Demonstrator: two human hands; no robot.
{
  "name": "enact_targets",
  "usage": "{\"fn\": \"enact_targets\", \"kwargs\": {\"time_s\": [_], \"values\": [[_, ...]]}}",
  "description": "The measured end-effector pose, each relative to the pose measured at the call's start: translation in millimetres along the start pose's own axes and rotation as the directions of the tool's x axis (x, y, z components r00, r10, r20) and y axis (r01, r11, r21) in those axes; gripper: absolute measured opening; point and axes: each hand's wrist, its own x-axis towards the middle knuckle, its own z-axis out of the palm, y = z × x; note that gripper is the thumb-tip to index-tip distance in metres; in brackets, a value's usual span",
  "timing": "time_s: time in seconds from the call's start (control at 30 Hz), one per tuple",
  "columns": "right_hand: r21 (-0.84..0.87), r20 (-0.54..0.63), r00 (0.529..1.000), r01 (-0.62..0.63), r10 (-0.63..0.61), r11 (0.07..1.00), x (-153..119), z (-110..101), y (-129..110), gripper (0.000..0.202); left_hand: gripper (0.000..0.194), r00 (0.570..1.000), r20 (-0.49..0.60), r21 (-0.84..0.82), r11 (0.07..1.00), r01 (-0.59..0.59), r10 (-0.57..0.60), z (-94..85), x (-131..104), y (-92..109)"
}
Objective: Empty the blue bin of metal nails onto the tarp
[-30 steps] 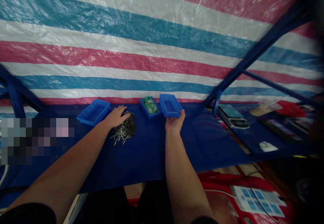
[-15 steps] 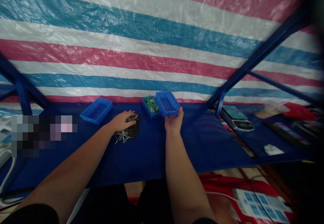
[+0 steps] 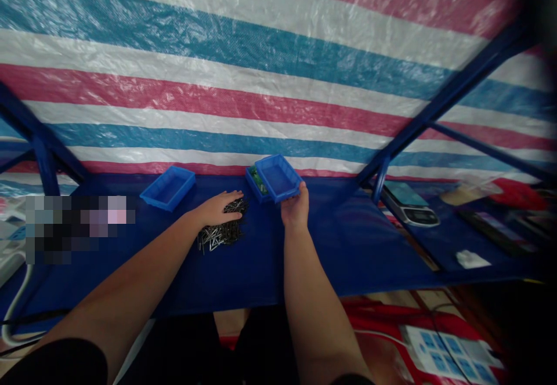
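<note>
My left hand point(image 3: 220, 208) lies over a pile of thin metal pins or nails point(image 3: 221, 234), fingers stretched and a little apart, touching its top. The pile mixes silvery and dark pieces; their exact kind is too small to tell. My right hand point(image 3: 296, 208) grips the near right corner of a blue plastic bin point(image 3: 278, 177), which is lifted and tilted, with nothing seen inside. Partly beneath it stands another blue bin point(image 3: 251, 185) holding small green packets point(image 3: 260, 182), mostly covered now. A third blue bin point(image 3: 169, 188) sits to the left of my left hand.
The blue tabletop point(image 3: 243, 280) ends close to my body. At right, beyond a blue frame post point(image 3: 379, 179), is a digital scale point(image 3: 411, 204) with a crumpled white piece point(image 3: 472, 259) nearby. A power strip point(image 3: 452, 350) lies lower right. A striped sheet point(image 3: 261, 83) hangs behind.
The bin in my right hand has moved left and tilted more, covering more of the green packets. My left hand has shifted slightly right over the pile, which looks a little more spread.
</note>
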Motion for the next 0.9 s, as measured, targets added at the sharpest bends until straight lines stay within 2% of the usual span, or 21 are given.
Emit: {"fn": "enact_targets", "kwargs": {"time_s": [0.13,0.5,0.73,0.9], "values": [[-0.021,0.021,1.0,-0.005,0.006,1.0,0,0,1,0.036,0.067,0.999,0.033,-0.002,1.0,-0.031,0.031,2.8,3,4],[-0.016,0.128,0.991,0.028,-0.026,0.999,-12,9,7,0.034,0.064,0.997,0.04,-0.036,0.997,-0.071,0.072,6.6,-6,19],[-0.165,0.264,0.961,0.133,-0.086,0.977,-28,14,10,0.044,0.063,0.996,0.048,-0.074,0.995,-0.069,0.072,5.3,-15,25],[-0.306,0.357,0.91,0.326,-0.209,0.895,-39,17,13,0.05,0.062,0.997,-0.061,-0.052,0.998,-0.042,0.039,-11.9,-22,28]]}}
